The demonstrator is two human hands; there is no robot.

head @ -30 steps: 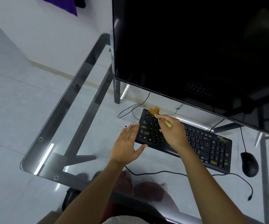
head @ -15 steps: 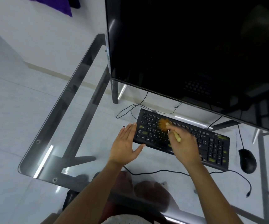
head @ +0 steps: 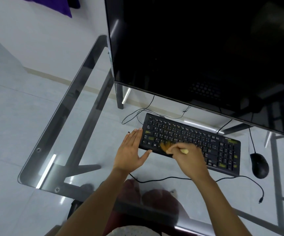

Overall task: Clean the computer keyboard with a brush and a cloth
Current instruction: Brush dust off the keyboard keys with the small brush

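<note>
A black keyboard (head: 197,137) with yellowish marks lies on the glass desk (head: 80,126) under the monitor. My right hand (head: 189,159) grips a small brush (head: 167,147) with orange bristles and a pale handle; the blurred bristles touch the keys near the keyboard's front left. My left hand (head: 131,150) lies flat with straight fingers against the keyboard's left end, its thumb at the front edge. No cloth is in view.
A large dark monitor (head: 206,53) overhangs the back of the desk. A black mouse (head: 259,165) sits right of the keyboard. Black cables (head: 172,179) run in front of and behind the keyboard. The desk's left edge and metal frame are visible.
The brush has swept from the keyboard's back left corner toward its front edge, with my right hand pulling back toward me. My left hand has stayed at the keyboard's left end.
</note>
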